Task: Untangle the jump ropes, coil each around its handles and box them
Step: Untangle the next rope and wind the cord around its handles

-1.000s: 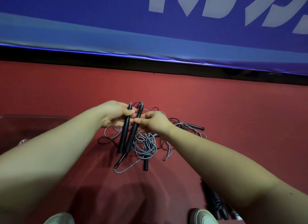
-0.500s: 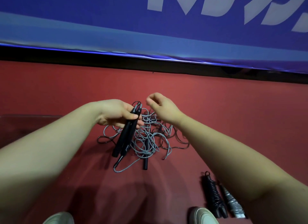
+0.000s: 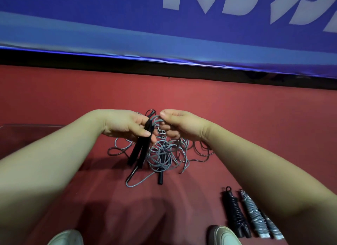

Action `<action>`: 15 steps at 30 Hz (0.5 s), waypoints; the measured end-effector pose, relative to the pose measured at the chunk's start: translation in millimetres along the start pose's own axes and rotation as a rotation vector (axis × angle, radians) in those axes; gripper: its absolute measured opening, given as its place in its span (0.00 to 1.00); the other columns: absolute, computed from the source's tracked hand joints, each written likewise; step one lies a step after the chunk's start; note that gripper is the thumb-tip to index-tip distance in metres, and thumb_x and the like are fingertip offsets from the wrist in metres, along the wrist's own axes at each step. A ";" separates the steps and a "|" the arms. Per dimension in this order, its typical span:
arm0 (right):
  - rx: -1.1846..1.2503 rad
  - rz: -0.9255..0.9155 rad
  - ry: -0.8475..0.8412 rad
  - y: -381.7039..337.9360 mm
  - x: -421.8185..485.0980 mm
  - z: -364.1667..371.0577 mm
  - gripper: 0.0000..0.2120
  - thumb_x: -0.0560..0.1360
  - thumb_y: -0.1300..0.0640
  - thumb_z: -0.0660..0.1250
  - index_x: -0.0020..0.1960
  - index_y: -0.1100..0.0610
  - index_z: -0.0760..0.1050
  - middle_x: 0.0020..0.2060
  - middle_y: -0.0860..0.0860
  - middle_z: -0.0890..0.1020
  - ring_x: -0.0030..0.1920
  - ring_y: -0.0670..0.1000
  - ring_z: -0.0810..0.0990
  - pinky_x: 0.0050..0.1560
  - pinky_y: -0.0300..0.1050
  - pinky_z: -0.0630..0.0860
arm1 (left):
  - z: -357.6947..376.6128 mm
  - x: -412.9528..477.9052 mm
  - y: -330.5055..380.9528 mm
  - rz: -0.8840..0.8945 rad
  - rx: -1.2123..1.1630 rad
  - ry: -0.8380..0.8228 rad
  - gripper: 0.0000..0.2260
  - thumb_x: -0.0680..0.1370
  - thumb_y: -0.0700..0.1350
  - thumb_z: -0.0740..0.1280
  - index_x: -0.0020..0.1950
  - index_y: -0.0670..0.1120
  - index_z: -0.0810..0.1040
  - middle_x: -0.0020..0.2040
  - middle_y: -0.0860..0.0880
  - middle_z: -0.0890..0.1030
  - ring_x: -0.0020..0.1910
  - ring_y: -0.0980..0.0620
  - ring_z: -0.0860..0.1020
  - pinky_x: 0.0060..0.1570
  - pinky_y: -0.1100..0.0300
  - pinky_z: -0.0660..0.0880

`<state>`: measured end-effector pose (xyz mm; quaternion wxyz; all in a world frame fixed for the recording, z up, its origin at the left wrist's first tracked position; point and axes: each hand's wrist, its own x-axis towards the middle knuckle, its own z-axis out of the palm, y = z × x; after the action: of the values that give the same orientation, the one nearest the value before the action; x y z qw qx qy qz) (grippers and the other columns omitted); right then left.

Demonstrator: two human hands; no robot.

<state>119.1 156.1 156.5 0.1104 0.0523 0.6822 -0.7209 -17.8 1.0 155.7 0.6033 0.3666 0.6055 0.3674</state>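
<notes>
The left hand (image 3: 124, 126) has a closed grip: its fingers and thumb curl round the upper ends of two black handles (image 3: 140, 150) held side by side, their free ends hanging toward 7 o'clock above the floor. Keeping the pair together looks like a way to make one stiff core for the winding.

At 3 o'clock from that grip, almost touching it, the right hand (image 3: 182, 126) pinches a grey rope (image 3: 157, 120) between thumb and forefinger just beside the handle tops, its other fingers curled beneath. The rope seems to be raised there so it can be led onto the handles; the first turn does not look laid yet.

Below both hands, the rope drops into a tangle (image 3: 164, 157) of grey and dark loops on the red floor (image 3: 255, 135). A loose black handle (image 3: 160, 178) pokes out of it at 6 o'clock.

At 4 o'clock from the tangle, well apart, lie a coiled black rope (image 3: 235, 215), a coiled grey rope (image 3: 254, 219) and a third bundle (image 3: 271, 230), side by side and finished but not boxed. At 9 o'clock, a clear box (image 3: 27, 133) shows at the frame edge; I cannot tell its contents. Two shoes (image 3: 226, 235) sit at 6 o'clock, and a blue banner (image 3: 109, 26) runs across 12 o'clock.
</notes>
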 end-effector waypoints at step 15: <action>-0.128 -0.204 0.411 -32.8 0.9 10.7 0.13 0.83 0.54 0.53 0.41 0.58 0.64 0.28 0.49 0.63 0.21 0.42 0.58 0.23 0.34 0.57 | 43.7 42.1 16.6 0.244 0.356 0.928 0.11 0.80 0.46 0.60 0.63 0.50 0.72 0.53 0.48 0.79 0.53 0.47 0.76 0.52 0.53 0.71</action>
<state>111.4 146.9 188.9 -0.1011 0.1217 0.7364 -0.6578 25.7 46.1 151.0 0.1520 0.3299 0.8156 0.4503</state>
